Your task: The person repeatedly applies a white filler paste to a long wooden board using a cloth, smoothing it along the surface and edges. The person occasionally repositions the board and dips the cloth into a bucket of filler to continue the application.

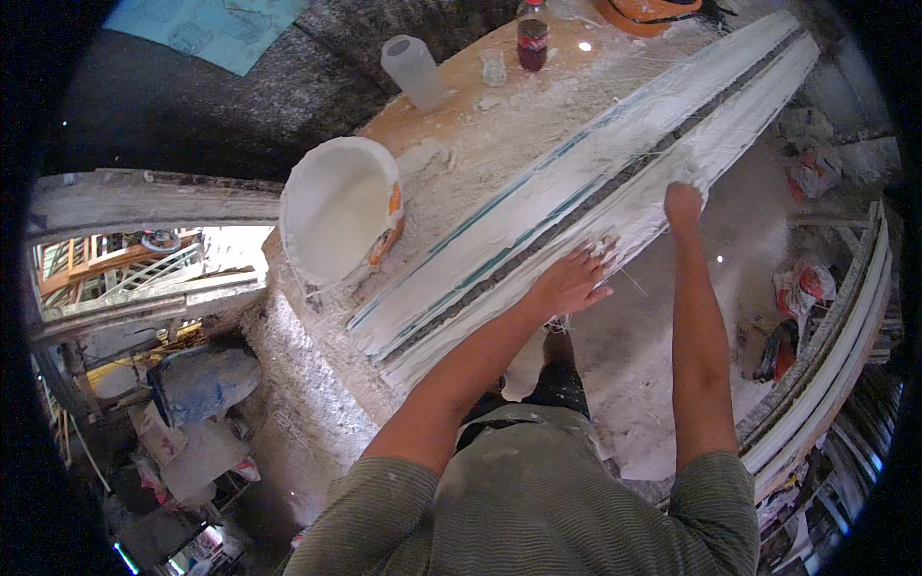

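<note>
Two long white plaster strips lie side by side on the bench, running from lower left to upper right with a dark gap between them. The nearer plaster strip point(499, 300) has ragged fibres along its near edge. My left hand point(571, 278) rests on that edge with fingers spread, white paste on the fingertips and loose fibres hanging beneath. Farther along the same strip, my right hand point(684, 204) is closed at the edge; whatever is inside its fingers is hidden. Teal lines mark the farther plaster strip point(538, 213).
A white bucket point(296, 226) with pale liquid stands left of the strips, an orange patch on its rim. Behind are a translucent plastic container point(411, 72), a bottle of dark drink point(532, 38) and an orange bag point(645, 13). Curved white mouldings point(816, 384) are stacked at the right.
</note>
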Demonstrator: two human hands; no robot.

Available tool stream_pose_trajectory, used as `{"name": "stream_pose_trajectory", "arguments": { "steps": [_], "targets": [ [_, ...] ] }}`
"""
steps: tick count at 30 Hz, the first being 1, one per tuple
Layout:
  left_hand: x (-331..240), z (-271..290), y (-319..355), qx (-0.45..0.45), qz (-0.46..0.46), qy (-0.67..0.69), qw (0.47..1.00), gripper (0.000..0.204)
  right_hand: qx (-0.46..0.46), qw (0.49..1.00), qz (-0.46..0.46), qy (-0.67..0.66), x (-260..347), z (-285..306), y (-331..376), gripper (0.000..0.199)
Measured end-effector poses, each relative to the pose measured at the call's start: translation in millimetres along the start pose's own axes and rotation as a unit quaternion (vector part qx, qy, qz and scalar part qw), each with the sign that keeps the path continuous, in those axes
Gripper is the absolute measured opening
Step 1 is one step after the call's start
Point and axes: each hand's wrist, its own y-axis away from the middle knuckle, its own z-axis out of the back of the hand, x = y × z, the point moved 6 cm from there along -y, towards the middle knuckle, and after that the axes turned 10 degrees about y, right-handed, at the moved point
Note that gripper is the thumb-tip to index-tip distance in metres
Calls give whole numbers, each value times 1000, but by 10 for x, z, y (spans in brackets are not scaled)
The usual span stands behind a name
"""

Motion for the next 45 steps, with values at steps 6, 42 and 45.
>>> {"name": "stream_pose_trajectory", "arguments": {
  "steps": [6, 42, 45],
  "targets": [
    [1, -66, 1347, -21, -34, -22, 999, 64, 100, 986, 113, 65, 1467, 213, 1568, 30],
    [599, 1296, -1125, -125, -17, -142, 982, 49, 263, 957, 9, -125, 455, 1078, -886, 54],
    [657, 1353, -2044, -121, -3, -148, 982, 50, 114, 975, 191, -18, -137, 954, -1895, 34]
  ]
}}
